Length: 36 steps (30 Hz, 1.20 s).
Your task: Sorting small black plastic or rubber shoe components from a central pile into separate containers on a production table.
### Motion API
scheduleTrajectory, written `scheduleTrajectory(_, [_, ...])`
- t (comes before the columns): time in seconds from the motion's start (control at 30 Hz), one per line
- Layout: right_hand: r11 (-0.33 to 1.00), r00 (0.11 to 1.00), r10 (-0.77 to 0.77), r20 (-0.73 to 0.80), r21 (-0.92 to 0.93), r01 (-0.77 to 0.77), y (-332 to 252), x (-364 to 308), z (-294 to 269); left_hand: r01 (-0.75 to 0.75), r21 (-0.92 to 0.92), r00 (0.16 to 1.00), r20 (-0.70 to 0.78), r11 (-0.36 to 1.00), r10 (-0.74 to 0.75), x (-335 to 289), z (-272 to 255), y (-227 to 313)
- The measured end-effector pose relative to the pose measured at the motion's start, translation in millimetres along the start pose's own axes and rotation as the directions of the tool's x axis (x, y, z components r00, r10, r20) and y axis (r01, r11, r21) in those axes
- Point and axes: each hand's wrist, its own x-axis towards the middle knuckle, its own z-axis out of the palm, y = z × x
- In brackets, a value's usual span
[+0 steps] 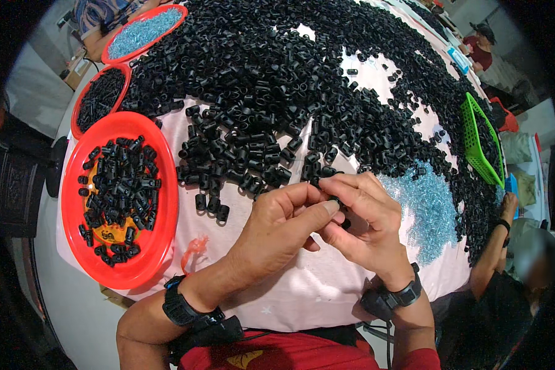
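Observation:
My left hand (287,223) and my right hand (370,216) meet over the near middle of the table. Both are closed around a small black plastic part (345,223), mostly hidden by the fingers. The left thumb presses on it, while the right thumb and fingers pinch it from the other side. Just beyond my hands, loose black plastic parts (246,151), short and tubular, spread into a large heap. Right of my right hand lies a pile of small clear bluish pieces (427,213).
At left stands a red oval tray (69,203) holding several black parts. Behind it are a red bowl (75,120) of dark slender pieces and a red tray (184,13) of bluish pieces. A green basket (475,139) stands at right. Co-workers' arms (490,243) reach in at the edges.

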Motion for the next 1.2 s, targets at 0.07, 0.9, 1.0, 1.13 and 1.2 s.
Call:
scheduleTrajectory(0.07, [1.000, 1.000, -0.014, -0.010, -0.009, 0.014, 1.8, 0.7, 0.7, 0.023, -0.016, 1.000, -0.002, 1.000, -0.023, -0.7, 1.2, 2.5])
scheduleTrajectory(0.9, [0.992, 0.994, -0.103, -0.028, -0.070, 0.101, 10.5, 2.6, -1.6, 0.148, -0.216, 0.988, 0.071, 0.965, -0.135, 1.2, -1.7, -2.8])
scheduleTrajectory(1.0, [0.993, 0.995, -0.098, -0.017, -0.072, 0.097, 12.0, 1.0, -2.4, 0.148, -0.236, 0.989, 0.011, 0.961, -0.149, -1.2, -0.5, 2.3])
scheduleTrajectory(1.13, [0.986, 0.990, -0.133, -0.049, -0.110, 0.127, 11.5, 0.2, -5.5, 0.152, -0.248, 0.987, -0.012, 0.957, -0.160, -1.5, -1.6, 7.5])
scheduleTrajectory(1.2, [0.985, 0.988, -0.140, -0.064, -0.110, 0.132, 10.5, 0.9, -4.7, 0.081, -0.234, 0.997, 0.014, 0.969, -0.080, 0.6, -5.0, 3.7])
